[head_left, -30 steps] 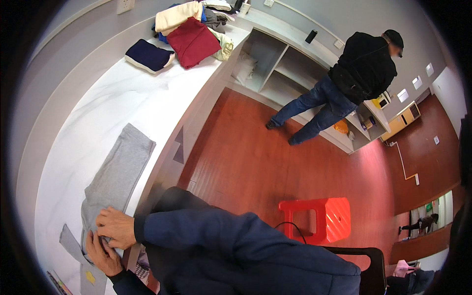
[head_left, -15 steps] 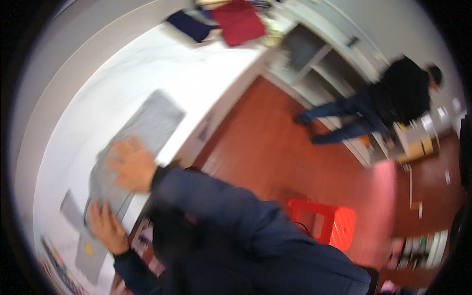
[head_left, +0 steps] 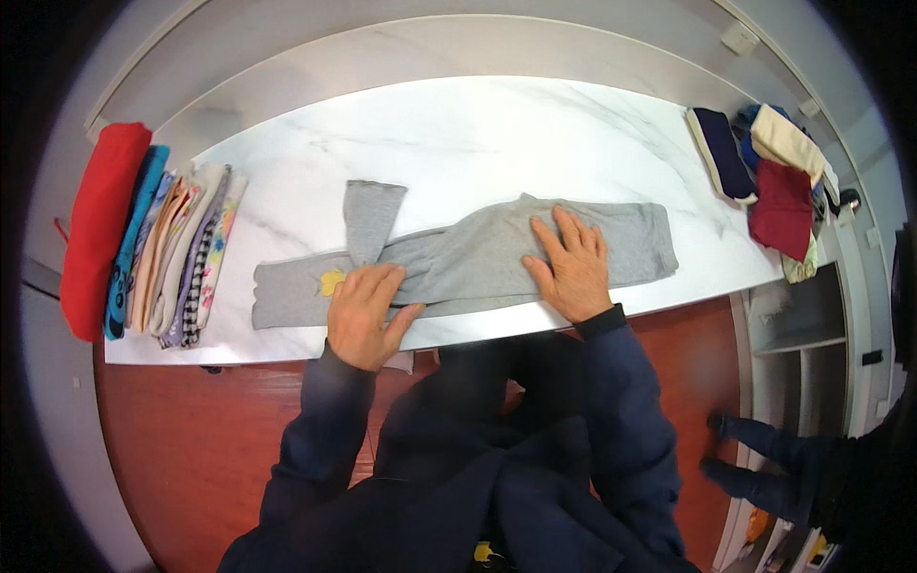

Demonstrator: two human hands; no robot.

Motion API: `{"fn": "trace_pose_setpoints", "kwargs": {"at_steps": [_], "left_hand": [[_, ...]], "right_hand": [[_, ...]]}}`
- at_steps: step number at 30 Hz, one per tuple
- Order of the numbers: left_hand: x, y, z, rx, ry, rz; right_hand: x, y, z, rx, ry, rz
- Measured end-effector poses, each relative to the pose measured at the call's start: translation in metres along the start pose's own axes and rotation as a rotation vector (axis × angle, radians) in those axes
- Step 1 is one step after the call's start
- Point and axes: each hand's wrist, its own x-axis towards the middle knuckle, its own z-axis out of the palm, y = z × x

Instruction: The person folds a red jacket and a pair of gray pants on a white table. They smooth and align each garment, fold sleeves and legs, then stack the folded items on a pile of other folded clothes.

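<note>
A grey knit garment (head_left: pixel 478 253) lies lengthwise along the white marbled table, partly folded, with a few wrinkles. A narrow sleeve-like piece (head_left: pixel 371 215) sticks out from it toward the far side, and a yellow print (head_left: pixel 330 283) shows near its left end. My left hand (head_left: pixel 363 315) rests on the near edge of the cloth beside that print, fingers together and thumb apart. Farther right, my right hand (head_left: pixel 573 267) lies flat on the garment with its fingers spread. Both hands are open, and neither grips the fabric.
A row of folded, patterned cloths (head_left: pixel 181 258) with a red one (head_left: pixel 105 229) stands at the table's left end. Folded navy (head_left: pixel 721 153) and maroon (head_left: pixel 783 210) clothes lie at the far right. Shelving (head_left: pixel 798 353) and a person's legs (head_left: pixel 764 468) are at the right.
The view has swung round and levelled, bringing the cloth row at left into full sight. Both hands still touch the grey garment, my right one resting flat near its right part.
</note>
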Motion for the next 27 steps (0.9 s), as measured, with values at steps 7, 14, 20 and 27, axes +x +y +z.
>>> {"fn": "trace_pose_setpoints", "kwargs": {"at_steps": [7, 14, 20, 27], "left_hand": [[0.006, -0.02, -0.011, -0.012, 0.04, -0.322], [0.028, -0.042, 0.016, 0.164, 0.193, -0.349], [0.024, -0.053, 0.019, 0.135, 0.187, -0.379], [-0.003, -0.048, 0.004, -0.544, 0.565, -0.752]], "right_hand": [[0.009, -0.014, -0.021, -0.011, -0.127, 0.032], [0.02, -0.08, -0.023, 0.491, -0.012, -0.198], [0.013, -0.101, -0.012, 0.393, -0.086, -0.189], [0.009, -0.096, -0.01, 0.41, -0.096, -0.207]]}}
